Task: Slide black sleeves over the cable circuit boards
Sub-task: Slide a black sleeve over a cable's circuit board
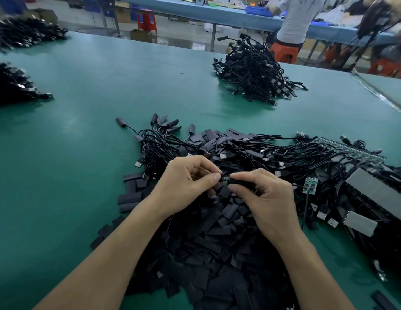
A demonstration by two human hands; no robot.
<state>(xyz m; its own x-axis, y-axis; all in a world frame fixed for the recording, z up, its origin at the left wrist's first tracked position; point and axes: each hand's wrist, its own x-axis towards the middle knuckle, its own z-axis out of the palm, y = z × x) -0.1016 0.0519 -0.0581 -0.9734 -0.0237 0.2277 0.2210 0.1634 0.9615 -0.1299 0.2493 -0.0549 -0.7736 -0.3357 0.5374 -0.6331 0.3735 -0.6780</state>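
My right hand (266, 198) pinches a black sleeve (238, 181) between thumb and forefinger. My left hand (188, 182) pinches the end of a cable (222, 178) right at the sleeve's mouth; the board there is mostly hidden by the fingers. Both hands hover over a heap of flat black sleeves (208, 247). A bare green circuit board (309, 185) on its cable lies just right of my right hand. Tangled black USB cables (251, 153) spread behind the hands.
A pile of sleeved cables (254, 72) sits at the back of the green table (94, 90). More black piles (14, 88) lie at the left edge. Board panels and grey blocks (374, 189) crowd the right. A person (295, 21) works at a far blue bench.
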